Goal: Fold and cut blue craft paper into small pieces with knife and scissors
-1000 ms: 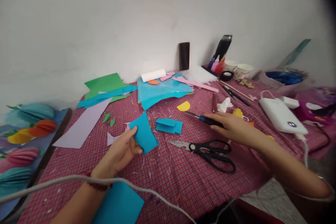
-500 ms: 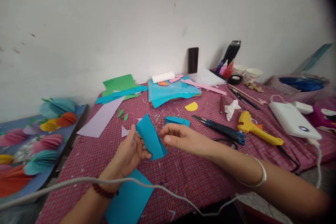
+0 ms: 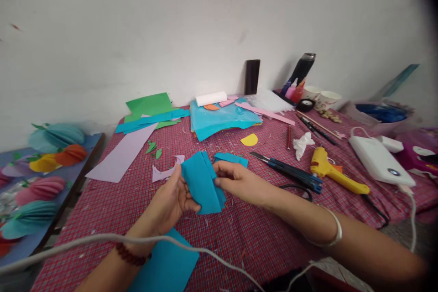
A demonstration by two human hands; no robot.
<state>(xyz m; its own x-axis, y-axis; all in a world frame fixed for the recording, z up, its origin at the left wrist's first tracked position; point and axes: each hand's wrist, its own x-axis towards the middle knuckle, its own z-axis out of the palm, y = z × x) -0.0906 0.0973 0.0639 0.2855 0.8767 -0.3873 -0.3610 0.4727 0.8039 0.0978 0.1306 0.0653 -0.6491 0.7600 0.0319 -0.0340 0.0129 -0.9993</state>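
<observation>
A folded piece of blue paper (image 3: 201, 182) is held just above the desk (image 3: 239, 232), pinched at its left edge by the left hand (image 3: 171, 203) and at its right edge by the right hand (image 3: 236, 182), apparently so that the layers are kept aligned. A glue gun (image 3: 333, 171) and a craft knife (image 3: 287, 169) are laid close by on the right, within reach. No brand, label or writing can be read.
</observation>
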